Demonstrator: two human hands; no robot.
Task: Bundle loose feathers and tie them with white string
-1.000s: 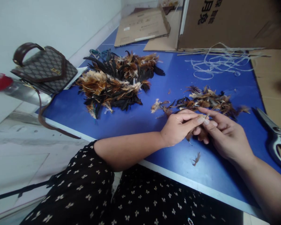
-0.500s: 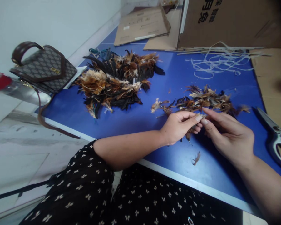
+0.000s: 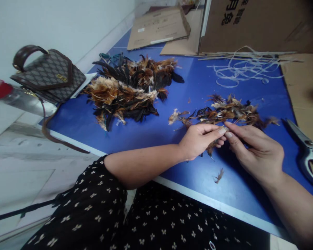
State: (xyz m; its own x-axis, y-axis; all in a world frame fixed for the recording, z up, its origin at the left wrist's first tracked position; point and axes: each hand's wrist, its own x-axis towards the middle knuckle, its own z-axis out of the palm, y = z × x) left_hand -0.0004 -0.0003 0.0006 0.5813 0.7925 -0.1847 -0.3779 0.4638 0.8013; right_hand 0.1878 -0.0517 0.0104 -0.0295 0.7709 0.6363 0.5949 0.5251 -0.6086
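My left hand [image 3: 199, 140] and my right hand [image 3: 253, 151] meet fingertip to fingertip over the blue table [image 3: 151, 133]. Both pinch a small bunch of brown feathers [image 3: 217, 142], whose tips hang below my left fingers. Just behind my hands lies a loose scatter of brown and black feathers [image 3: 228, 111]. A big heap of feathers [image 3: 131, 90] lies further left. One single feather [image 3: 219, 175] rests on the table near the front edge.
Scissors [image 3: 306, 152] lie at the right edge. A patterned handbag [image 3: 48, 76] sits at the table's left corner. Tangled pale string [image 3: 243, 67] and cardboard boxes [image 3: 250, 24] fill the back. Flat cardboard [image 3: 158, 27] lies at the far left.
My right hand has slid slightly to the right and its fingers have stretched out toward the left fingertips. The left hand has hardly moved.
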